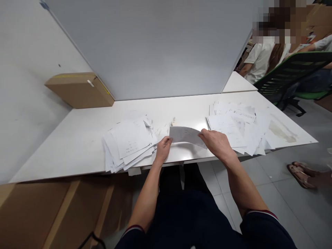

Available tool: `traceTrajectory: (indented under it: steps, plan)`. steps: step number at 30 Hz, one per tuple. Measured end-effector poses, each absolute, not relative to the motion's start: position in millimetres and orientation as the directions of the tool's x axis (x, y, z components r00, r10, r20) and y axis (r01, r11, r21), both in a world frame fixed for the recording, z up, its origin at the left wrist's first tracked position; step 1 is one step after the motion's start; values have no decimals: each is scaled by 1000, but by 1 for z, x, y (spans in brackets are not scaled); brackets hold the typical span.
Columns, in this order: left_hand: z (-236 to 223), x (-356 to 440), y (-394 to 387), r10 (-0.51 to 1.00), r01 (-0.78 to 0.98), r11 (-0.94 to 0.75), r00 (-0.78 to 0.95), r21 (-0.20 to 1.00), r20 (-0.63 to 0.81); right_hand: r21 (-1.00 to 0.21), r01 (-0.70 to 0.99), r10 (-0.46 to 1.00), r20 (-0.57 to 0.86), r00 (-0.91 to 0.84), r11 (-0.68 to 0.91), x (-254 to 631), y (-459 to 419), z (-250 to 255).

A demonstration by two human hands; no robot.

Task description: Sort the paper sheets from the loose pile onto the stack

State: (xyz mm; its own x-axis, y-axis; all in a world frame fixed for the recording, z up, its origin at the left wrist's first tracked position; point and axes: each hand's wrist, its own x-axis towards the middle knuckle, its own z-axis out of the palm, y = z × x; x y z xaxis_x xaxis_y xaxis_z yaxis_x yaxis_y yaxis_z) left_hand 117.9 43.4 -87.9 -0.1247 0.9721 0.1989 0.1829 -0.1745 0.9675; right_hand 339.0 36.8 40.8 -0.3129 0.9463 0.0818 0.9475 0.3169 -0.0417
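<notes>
The paper sheet (184,134) is btwn the two hands, held up just over the white table (85,138), near its front edge. L hand (163,149) has the sheet's L end, low near the corner, w/ thumb & fingers pinched tight on it, no gap but the paper. R hand (217,142) has the R end, thumb & fingertips pinched close on it too; the low R corner pokes out under that hand. The mid part of the sheet is free, w/ no fingers on it.

Brown box (80,91) sits at the back L of the table, by the wall; it looks closed, so can't see what's in it. More big brown boxes (85,207) are below the table on the L; can't tell what's in those either.

The sheet is thin & bends in a soft curve. Its near side looks grey, w/ a few faint marks, too small to read. Can't tell if it's 1 page or more. A messy L pile (132,140) of papers is just beside L hand, & a R pile (225,126) is near R hand.
</notes>
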Motion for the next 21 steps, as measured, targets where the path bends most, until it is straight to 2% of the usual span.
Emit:
traceTrajectory:
  steps: [3,6,8,10,12,14,18,21]
  plan:
    - [-77,116,42,968,68,-184,-160,981,193,-221,909,935,104,-339,354,348,32,40]
    - [-68,115,43,972,0,-156,-179,988,153,-539,779,938,66,-342,322,359,27,30]
    - [-68,116,45,976,2,-131,-177,991,130,-745,641,954,-22,-300,185,366,24,14]
    - [-73,118,48,973,51,-128,-189,990,135,-877,480,958,-163,-237,-30,373,20,-7]
    - [-81,120,50,961,140,-143,-219,980,171,-915,321,935,-310,-174,-244,380,16,-27]
    - [-90,122,51,945,263,-169,-229,950,232,-906,197,905,-404,-135,-375,385,12,-43]
    - [-96,125,50,922,494,-258,-132,830,365,-893,79,883,-450,-132,-443,391,5,-56]
    - [-94,125,49,915,578,-310,-34,755,402,-897,70,892,-441,-103,-436,390,7,-56]
